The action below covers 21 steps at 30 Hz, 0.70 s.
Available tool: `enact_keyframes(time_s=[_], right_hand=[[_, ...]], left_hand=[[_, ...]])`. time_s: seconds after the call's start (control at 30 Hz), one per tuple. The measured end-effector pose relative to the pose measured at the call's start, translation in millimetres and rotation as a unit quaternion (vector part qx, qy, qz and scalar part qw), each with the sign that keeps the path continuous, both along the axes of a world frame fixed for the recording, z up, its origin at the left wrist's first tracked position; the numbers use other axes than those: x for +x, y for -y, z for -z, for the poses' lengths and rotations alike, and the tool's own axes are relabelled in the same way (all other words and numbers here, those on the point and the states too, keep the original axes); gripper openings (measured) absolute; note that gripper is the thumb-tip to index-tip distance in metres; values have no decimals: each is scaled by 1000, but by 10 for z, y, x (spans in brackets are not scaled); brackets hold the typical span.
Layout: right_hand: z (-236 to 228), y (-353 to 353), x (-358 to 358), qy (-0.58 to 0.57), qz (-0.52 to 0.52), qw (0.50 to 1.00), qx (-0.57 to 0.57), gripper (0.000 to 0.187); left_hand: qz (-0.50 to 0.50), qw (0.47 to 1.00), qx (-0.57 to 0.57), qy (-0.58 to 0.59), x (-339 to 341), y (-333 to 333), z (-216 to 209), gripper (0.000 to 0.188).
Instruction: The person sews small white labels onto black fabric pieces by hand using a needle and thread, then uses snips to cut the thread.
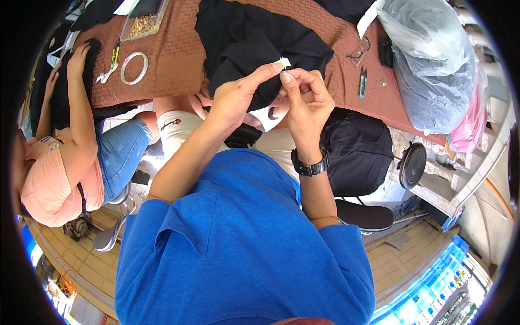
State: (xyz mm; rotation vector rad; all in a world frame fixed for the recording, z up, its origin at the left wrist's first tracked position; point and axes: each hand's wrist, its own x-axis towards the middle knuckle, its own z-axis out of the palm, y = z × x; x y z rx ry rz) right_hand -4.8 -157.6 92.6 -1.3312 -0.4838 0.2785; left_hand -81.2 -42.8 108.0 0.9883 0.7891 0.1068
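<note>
A black cloth garment (pixel 254 32) is spread over the table's near edge, part of it hanging toward my lap. My left hand (pixel 234 98) grips its edge, thumb on top and the other fingers mostly hidden. At that thumb's tip a small white tag (pixel 284 63) stands out against the black. My right hand (pixel 310 105), with a black watch on its wrist, is closed in a pinch just beside the tag. Whatever lies between those right fingertips is too small to make out. Both hands nearly touch.
Brown cloth covers the table (pixel 173 59). A clear box of small brass-coloured pieces (pixel 143 26), a tape roll (pixel 134 68) and a yellow-handled cutter (pixel 115 57) lie left. Green thread snips (pixel 363 82), glasses (pixel 358 51) and a large plastic bag (pixel 433 70) are right. A co-worker (pixel 62 179) sits left, handling black cloth.
</note>
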Motion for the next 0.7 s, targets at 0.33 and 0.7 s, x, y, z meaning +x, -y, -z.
enact_keyframes(time_s=[0.33, 0.7], right_hand=[[32, 6, 16, -40, -33, 996, 69, 18], [-249, 94, 402, 296, -77, 934, -183, 9]], left_hand=[[17, 998, 48, -45, -5, -11, -46, 60], [260, 851, 453, -45, -78, -8, 72, 40]])
